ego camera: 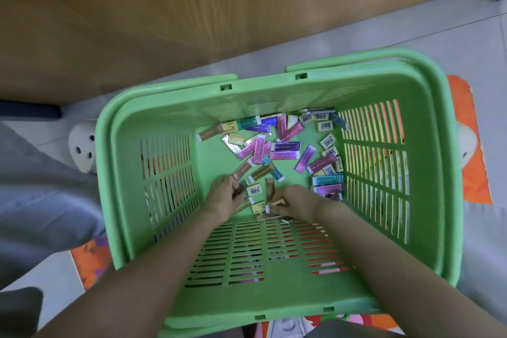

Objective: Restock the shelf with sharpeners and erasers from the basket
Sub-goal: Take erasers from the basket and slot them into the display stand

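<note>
Stock, loose: one small barcoded block (255, 190) and one gold-brown long pack (270, 186) lie flat on the basket floor in the gap between the two hands. The block is just beside the left fingertips. The long pack is nearer the right hand, its long axis pointing away from the person. Left hand (223, 196): fingers curled round a clutch of dark gold-brown packs (239, 191). Right hand (297, 200): fingers and thumb pinching a few pale packs (274, 204), ends jutting toward the left hand. Either hand could likely take the gap pieces with a short inward reach, but both are already laden, so room in the grip looks the limit. Further stock: many loose packs (259, 148) in pink, purple, teal, blue and gold lie crisscrossed from mid-floor to the far wall. Barcoded blocks (325, 125) cluster in the far right corner, and teal and purple packs (327, 184) lie side by side against the right wall, just beyond the right hand. Which pieces are sharpeners and which erasers cannot be told. Container: green slatted basket (274, 82), handles folded down, set on an orange patterned mat (478, 173) over pale floor tiles (411, 35). Surround: wooden panel (219, 8) behind the basket, no shelf surface in view, white perforated shoe (82, 151) and grey cloth (35, 186) at left.
</note>
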`<state>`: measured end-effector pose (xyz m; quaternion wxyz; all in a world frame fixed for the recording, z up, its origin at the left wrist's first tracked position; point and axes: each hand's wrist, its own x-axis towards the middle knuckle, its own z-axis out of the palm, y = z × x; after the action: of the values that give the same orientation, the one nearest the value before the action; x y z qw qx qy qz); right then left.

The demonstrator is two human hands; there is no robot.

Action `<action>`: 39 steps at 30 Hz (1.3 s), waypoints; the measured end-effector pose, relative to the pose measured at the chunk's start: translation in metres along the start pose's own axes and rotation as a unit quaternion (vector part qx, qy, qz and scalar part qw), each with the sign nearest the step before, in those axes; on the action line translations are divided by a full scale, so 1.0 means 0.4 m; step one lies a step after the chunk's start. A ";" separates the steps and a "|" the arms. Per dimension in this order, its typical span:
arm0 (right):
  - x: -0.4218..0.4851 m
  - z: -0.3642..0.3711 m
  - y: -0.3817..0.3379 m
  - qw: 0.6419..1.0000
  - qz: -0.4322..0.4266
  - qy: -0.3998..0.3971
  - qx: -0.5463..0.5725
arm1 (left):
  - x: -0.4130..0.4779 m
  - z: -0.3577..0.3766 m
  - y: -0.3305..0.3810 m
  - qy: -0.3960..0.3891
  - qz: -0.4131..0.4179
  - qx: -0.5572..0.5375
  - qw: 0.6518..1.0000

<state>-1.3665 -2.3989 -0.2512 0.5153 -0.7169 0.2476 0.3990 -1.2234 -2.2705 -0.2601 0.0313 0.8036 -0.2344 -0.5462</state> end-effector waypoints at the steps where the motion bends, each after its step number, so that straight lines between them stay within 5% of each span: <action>1: -0.007 -0.008 -0.001 0.999 0.001 0.022 0.036 | -0.003 -0.005 0.013 0.011 -0.006 -0.031 0.999; 4: -0.024 -0.037 -0.032 0.979 0.004 0.158 0.133 | -0.014 -0.019 0.064 0.016 -0.035 -0.155 0.987; 7: -0.028 -0.054 -0.098 0.930 -0.011 0.312 0.193 | -0.036 -0.038 0.119 -0.021 -0.068 -0.386 0.920; 13: -0.056 -0.044 -0.184 0.961 -0.107 0.235 0.101 | -0.069 -0.102 0.180 0.007 -0.100 -0.618 0.780; 18: -0.025 -0.107 -0.111 0.929 -0.100 0.353 -0.040 | -0.087 -0.136 0.157 0.017 -0.093 -0.580 0.809; 22: 0.016 -0.144 -0.036 0.952 0.009 0.277 -0.129 | -0.102 -0.136 0.138 -0.009 -0.092 -0.585 0.806; 28: 0.055 -0.117 0.005 0.918 0.093 0.269 -0.276 | -0.094 -0.131 0.124 -0.028 -0.100 -0.601 0.792; 33: 0.057 -0.095 0.021 0.932 0.088 0.286 -0.206 | -0.081 -0.141 0.129 -0.032 -0.086 -0.615 0.783; 39: 0.031 -0.125 -0.028 0.953 0.054 0.294 0.037 | -0.065 -0.134 0.126 -0.002 -0.060 -0.522 0.851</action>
<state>-1.3352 -2.4413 -0.2477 0.4236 -0.7686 0.4411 0.1879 -1.2003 -2.3155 -0.2008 0.4122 0.6806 0.1338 -0.5908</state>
